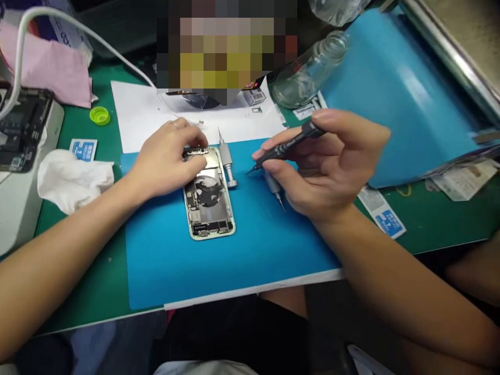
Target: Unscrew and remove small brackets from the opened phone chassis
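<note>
An opened smartphone [211,200] lies on the blue mat [234,271], its inner parts and battery area bare. My left hand [172,156] grips the phone's upper end, with the thumb over the inside and the fingers curled at the top edge. My right hand [328,166] is closed around a dark precision screwdriver [285,146]. The screwdriver's tip points left and down, apart from the phone. Just right of the phone lies a grey precision screwdriver [226,159]. Another grey screwdriver [274,188] lies partly hidden beneath my right hand.
White paper [133,114] lies behind the mat, with small parts on it. A glass jar [304,75] stands tilted-looking behind my right hand. At left are a crumpled white tissue [74,179], a yellow-green cap [100,115] and a white device [23,208]. A blue sheet [386,94] covers the right.
</note>
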A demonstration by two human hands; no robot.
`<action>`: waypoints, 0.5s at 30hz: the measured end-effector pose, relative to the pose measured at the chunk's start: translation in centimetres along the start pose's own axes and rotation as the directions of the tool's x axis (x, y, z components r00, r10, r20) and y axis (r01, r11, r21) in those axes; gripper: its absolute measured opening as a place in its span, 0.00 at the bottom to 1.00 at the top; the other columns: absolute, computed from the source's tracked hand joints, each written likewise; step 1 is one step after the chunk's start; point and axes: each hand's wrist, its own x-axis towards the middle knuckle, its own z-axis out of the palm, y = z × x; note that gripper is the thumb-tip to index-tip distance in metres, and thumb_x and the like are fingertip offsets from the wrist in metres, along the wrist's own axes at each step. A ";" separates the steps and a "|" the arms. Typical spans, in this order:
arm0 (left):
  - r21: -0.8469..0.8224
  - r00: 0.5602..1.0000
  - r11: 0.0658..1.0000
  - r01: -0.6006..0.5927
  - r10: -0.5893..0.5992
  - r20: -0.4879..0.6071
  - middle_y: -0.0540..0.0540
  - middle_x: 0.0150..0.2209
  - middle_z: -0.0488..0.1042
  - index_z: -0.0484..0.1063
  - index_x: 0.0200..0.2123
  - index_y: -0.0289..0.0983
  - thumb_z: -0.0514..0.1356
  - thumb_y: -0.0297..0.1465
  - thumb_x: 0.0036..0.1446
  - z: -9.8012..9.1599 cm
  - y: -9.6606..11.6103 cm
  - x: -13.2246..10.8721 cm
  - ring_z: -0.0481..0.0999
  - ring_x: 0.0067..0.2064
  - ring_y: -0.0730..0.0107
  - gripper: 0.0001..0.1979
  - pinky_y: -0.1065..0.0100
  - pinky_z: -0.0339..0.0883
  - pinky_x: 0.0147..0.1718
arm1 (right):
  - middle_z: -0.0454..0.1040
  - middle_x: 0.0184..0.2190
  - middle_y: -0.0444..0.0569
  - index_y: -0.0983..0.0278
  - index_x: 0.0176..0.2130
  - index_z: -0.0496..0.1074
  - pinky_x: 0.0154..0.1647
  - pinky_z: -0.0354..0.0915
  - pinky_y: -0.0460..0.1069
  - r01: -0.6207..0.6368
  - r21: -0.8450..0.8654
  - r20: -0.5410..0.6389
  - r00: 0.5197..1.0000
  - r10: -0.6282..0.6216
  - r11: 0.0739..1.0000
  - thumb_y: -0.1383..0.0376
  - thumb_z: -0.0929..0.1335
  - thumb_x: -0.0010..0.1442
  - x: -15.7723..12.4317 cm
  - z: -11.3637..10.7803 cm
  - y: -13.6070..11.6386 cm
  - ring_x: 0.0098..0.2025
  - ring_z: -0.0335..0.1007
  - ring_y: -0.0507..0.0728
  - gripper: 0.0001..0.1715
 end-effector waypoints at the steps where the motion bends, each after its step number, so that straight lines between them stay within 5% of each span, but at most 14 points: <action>1: 0.003 1.000 1.000 -0.003 0.003 -0.004 0.45 0.43 0.76 0.77 0.42 0.39 0.57 0.32 0.53 0.1 -0.1 0.0 0.74 0.48 0.55 0.14 0.54 0.69 0.50 | 0.71 0.56 0.42 0.37 0.62 0.64 0.44 0.82 0.57 0.012 -0.016 -0.016 1.000 -0.012 1.000 0.66 0.71 0.65 0.0 0.0 -0.5 0.42 0.81 0.56 0.33; 8: 0.115 0.996 0.990 -0.087 0.089 -0.013 0.42 0.45 0.74 0.73 0.51 0.37 0.56 0.34 0.57 0.4 0.1 -0.5 0.72 0.51 0.51 0.19 0.52 0.66 0.55 | 0.65 0.58 0.42 0.39 0.62 0.66 0.44 0.84 0.54 -0.042 -0.033 -0.164 0.986 0.036 0.999 0.68 0.73 0.63 -1.0 1.4 -6.5 0.39 0.80 0.54 0.35; 11: 0.197 0.990 0.970 -0.141 0.143 -0.001 0.40 0.48 0.73 0.71 0.55 0.36 0.55 0.36 0.58 0.6 0.2 -0.8 0.70 0.53 0.48 0.22 0.50 0.65 0.56 | 0.72 0.47 0.43 0.41 0.62 0.65 0.42 0.84 0.55 -0.007 -0.002 -0.176 0.984 0.006 1.000 0.69 0.73 0.62 -2.5 2.7 -6.9 0.38 0.80 0.54 0.35; 15: 0.256 0.980 0.946 -0.198 0.198 0.027 0.37 0.52 0.71 0.69 0.59 0.36 0.56 0.40 0.59 0.6 0.3 -0.9 0.69 0.55 0.46 0.26 0.49 0.63 0.57 | 0.75 0.45 0.44 0.43 0.61 0.62 0.42 0.83 0.56 -0.077 -0.018 -0.221 0.973 0.071 0.997 0.65 0.70 0.66 -3.8 3.3 -5.8 0.39 0.80 0.55 0.30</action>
